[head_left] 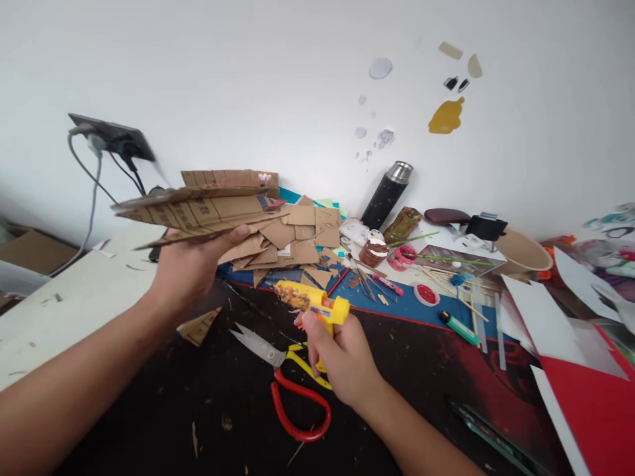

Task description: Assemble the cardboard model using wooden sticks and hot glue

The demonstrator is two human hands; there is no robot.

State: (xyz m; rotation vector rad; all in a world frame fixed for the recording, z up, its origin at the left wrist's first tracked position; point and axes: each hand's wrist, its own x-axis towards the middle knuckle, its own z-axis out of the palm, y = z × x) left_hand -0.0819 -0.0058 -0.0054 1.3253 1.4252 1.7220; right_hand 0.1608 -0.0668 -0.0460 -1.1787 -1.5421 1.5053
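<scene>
Raised at the left, my left hand (191,261) grips a layered cardboard piece (198,210) from below, thumb along its lower edge. My right hand (342,357) is wrapped round the handle of a yellow hot glue gun (307,297), whose stained nozzle end faces left toward the cardboard, apart from it. Under the glue gun, scissors (272,357) with one red and one yellow handle lie on the black mat (238,423), blades pointing up and left. A small cardboard scrap (200,326) rests below my left wrist.
Cut cardboard pieces (292,244) are heaped behind the glue gun. A black thermos (387,195) leans by the wall, near open paint jars (374,251). A green utility knife (459,328), wooden sticks and red paper (580,416) lie rightward. Plugged cables hang from a wall socket (112,135).
</scene>
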